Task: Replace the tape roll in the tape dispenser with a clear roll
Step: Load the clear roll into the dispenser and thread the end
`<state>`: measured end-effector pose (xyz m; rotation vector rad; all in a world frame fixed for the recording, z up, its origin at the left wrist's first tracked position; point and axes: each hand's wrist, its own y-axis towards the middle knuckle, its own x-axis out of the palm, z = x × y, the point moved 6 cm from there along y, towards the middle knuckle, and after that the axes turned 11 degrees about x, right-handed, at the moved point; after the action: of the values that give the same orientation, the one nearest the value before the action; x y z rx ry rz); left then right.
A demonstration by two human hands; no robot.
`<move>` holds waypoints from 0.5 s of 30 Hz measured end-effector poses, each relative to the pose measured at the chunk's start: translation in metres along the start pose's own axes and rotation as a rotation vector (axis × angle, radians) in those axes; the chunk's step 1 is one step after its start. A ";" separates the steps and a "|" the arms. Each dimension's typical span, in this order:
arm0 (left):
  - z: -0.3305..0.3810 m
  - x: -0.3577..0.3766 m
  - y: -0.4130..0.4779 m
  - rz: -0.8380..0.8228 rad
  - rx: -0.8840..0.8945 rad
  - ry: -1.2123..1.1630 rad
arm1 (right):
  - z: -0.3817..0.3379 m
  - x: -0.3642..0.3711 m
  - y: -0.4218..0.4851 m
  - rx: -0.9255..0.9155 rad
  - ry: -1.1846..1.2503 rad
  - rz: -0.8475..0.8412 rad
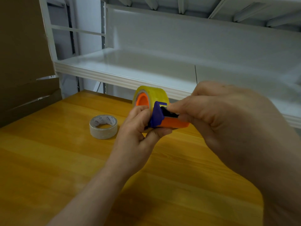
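I hold an orange tape dispenser with a purple cutter head above the wooden table. A yellowish clear tape roll sits on its orange hub. My left hand grips the dispenser from below and on the left, thumb near the hub. My right hand comes in from the right, with its fingertips pinched at the black part beside the purple head. A whitish tape roll with red print inside its core lies flat on the table, left of my hands.
The orange-yellow wooden table fills the lower view. A white metal shelf runs behind it, its front lip just past the dispenser. Brown cardboard stands at the left edge.
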<state>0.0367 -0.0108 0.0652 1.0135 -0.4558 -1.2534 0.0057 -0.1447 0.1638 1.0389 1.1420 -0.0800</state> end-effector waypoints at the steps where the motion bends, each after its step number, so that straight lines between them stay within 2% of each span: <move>1: -0.001 0.001 0.000 0.005 -0.011 -0.006 | 0.002 0.002 0.002 0.038 -0.018 -0.014; 4: -0.003 0.002 -0.001 0.015 -0.049 0.005 | 0.011 0.009 0.004 0.069 -0.145 -0.062; 7: -0.004 0.003 -0.003 0.025 -0.085 0.001 | 0.008 0.011 0.004 0.103 -0.123 -0.083; 11: -0.010 0.001 -0.004 0.090 -0.169 -0.096 | -0.002 0.008 0.002 0.142 -0.278 0.006; 15: -0.018 0.001 -0.006 0.129 -0.233 -0.215 | -0.011 0.013 0.004 0.139 -0.265 -0.020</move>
<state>0.0478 -0.0052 0.0508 0.6466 -0.5190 -1.2709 0.0057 -0.1289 0.1555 1.1033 0.9149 -0.3076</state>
